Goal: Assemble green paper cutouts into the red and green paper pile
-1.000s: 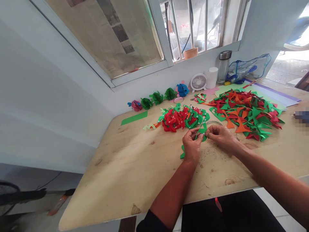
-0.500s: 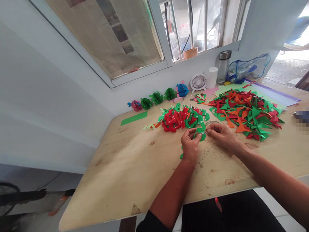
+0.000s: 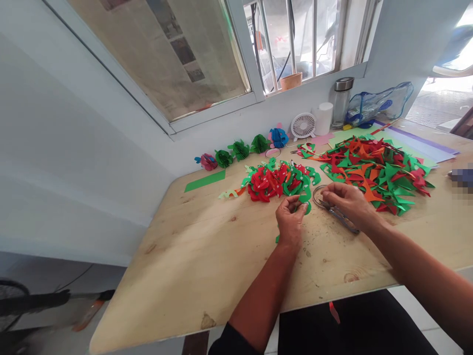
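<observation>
Between the thumb and fingers of my left hand (image 3: 290,217) is a curved green paper piece (image 3: 306,203). To its right my right hand (image 3: 345,199) is closed, its fingertips pinched above a round ring-like item (image 3: 318,195); what they hold, if anything, is too small to make out. Metal scissors (image 3: 343,220) lie on the table under my right hand. Behind my left hand sits a heap of red and green cut petals (image 3: 266,181) with small white squares on them. A larger pile of red, orange and green scraps (image 3: 384,172) spreads beyond my right hand.
Along the wall stand green paper balls (image 3: 241,150), a blue one (image 3: 279,137), a small white fan (image 3: 303,126), a white cylinder (image 3: 324,119) and a glass bottle (image 3: 343,103). A green strip (image 3: 205,181) lies at the wooden table's (image 3: 177,256) back left.
My right hand has moved a little right, away from the green piece, and the scissors now show beneath it. The green piece in my left hand has shifted slightly left.
</observation>
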A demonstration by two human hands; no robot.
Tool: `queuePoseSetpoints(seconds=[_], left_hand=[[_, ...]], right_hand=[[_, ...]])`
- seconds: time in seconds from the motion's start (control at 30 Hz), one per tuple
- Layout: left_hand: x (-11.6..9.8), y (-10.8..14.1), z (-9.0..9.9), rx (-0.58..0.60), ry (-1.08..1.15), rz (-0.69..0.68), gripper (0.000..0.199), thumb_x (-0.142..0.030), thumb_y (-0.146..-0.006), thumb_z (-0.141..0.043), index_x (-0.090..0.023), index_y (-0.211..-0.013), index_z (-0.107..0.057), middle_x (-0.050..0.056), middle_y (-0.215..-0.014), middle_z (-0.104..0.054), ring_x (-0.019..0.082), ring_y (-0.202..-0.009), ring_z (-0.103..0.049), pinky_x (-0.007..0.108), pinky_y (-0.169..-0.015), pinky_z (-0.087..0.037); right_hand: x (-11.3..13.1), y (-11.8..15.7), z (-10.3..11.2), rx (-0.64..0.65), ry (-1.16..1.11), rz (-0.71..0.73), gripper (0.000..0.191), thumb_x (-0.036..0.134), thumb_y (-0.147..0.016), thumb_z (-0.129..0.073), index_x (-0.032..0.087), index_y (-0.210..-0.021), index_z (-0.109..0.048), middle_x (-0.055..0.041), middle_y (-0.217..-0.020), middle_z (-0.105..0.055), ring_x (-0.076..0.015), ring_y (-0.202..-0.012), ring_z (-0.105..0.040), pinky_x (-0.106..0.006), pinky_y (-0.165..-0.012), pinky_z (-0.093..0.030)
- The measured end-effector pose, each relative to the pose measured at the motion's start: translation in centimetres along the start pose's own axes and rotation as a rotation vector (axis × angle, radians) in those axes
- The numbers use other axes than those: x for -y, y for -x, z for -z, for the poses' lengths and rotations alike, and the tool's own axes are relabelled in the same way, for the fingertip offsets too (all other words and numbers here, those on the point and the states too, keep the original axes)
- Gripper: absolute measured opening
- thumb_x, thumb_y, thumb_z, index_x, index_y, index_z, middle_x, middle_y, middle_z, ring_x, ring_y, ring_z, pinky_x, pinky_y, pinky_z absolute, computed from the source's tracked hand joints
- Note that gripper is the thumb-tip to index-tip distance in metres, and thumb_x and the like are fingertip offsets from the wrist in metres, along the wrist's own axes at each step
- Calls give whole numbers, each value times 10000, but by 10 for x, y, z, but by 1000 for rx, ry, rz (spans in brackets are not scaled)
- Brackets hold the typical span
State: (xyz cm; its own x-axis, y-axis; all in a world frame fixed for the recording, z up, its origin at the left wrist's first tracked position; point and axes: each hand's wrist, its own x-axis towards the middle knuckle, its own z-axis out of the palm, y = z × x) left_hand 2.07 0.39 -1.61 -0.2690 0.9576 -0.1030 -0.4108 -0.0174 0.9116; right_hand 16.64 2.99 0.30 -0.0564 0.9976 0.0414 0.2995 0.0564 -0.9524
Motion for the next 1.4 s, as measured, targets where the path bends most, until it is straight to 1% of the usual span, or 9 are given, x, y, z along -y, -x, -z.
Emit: queuePoseSetpoints(seconds=[0.13, 0.23, 0.4, 0.5, 0.6, 0.73, 0.9, 1.2, 1.4], left_hand=[[1, -2, 1, -14, -5, -7, 288, -152, -525, -757, -126, -783, -631, -18, -645, -613, 76, -606, -546, 207, -615, -446], [2, -2, 2, -12, -5, -12, 284, -149, -528, -744, -127, -787, -629, -25, -635, -597, 71, -599, -532, 204, -606, -434], [1, -2, 2, 5, 10, -3, 259, -147, -537, -716, -123, -780, -630, -21, -649, -592, 66, -575, -514, 210, -586, -438], [0, 0, 1, 11, 18, 18, 257, -158, -541, -719, -126, -781, -635, -18, -658, -593, 66, -568, -510, 214, -582, -447], [2, 2, 0, 46, -3, 57, 250, -170, -540, -732, -127, -773, -651, -8, -665, -607, 70, -582, -523, 220, -608, -456], [5, 5, -2, 122, -35, 109, 231, -212, -539, -758, -131, -732, -660, 14, -690, -634, 85, -623, -554, 236, -657, -462], [9, 5, -2, 136, -69, 121, 188, -202, -561, -739, -135, -721, -667, 13, -689, -637, 83, -618, -550, 216, -623, -446], [10, 5, -1, 144, -67, 136, 165, -145, -563, -687, -141, -726, -660, 4, -683, -628, 79, -613, -540, 212, -620, -444], [9, 5, -1, 147, -71, 142, 172, -172, -558, -694, -137, -722, -657, 12, -689, -629, 84, -607, -538, 206, -586, -442]], right_hand=[[-2, -7, 15, -169, -6, 28, 171, 365, -694, -585, 195, -709, -603, -19, -642, -620, -136, -575, -525, -256, -539, -396], [-10, -13, 20, -244, 197, 64, 184, 370, -708, -552, 197, -698, -615, -15, -612, -617, -145, -557, -525, -268, -529, -378], [-24, -17, 18, -177, 664, 83, 203, 332, -758, -503, 216, -775, -669, -30, -722, -673, -189, -683, -591, -286, -577, -374], [-30, -18, 14, -100, 840, 124, 237, 309, -789, -477, 223, -840, -691, -54, -844, -702, -228, -818, -607, -306, -629, -389], [-35, -20, 13, -40, 961, 160, 275, 305, -820, -450, 222, -907, -698, -66, -932, -711, -247, -863, -603, -330, -666, -391], [-38, -21, 13, -5, 1017, 182, 322, 275, -859, -393, 232, -984, -688, -67, -999, -702, -247, -901, -591, -333, -682, -382], [-36, -19, 12, 41, 1054, 204, 339, 248, -872, -368, 248, -1015, -675, -68, -981, -696, -248, -916, -570, -329, -682, -361], [-41, -24, 14, 1, 1020, 202, 218, 305, -817, -463, 227, -825, -666, -50, -856, -694, -221, -812, -566, -296, -612, -320], [-36, -21, 14, -3, 1009, 194, 199, 302, -807, -461, 224, -774, -642, -37, -806, -692, -213, -779, -575, -295, -599, -306]])
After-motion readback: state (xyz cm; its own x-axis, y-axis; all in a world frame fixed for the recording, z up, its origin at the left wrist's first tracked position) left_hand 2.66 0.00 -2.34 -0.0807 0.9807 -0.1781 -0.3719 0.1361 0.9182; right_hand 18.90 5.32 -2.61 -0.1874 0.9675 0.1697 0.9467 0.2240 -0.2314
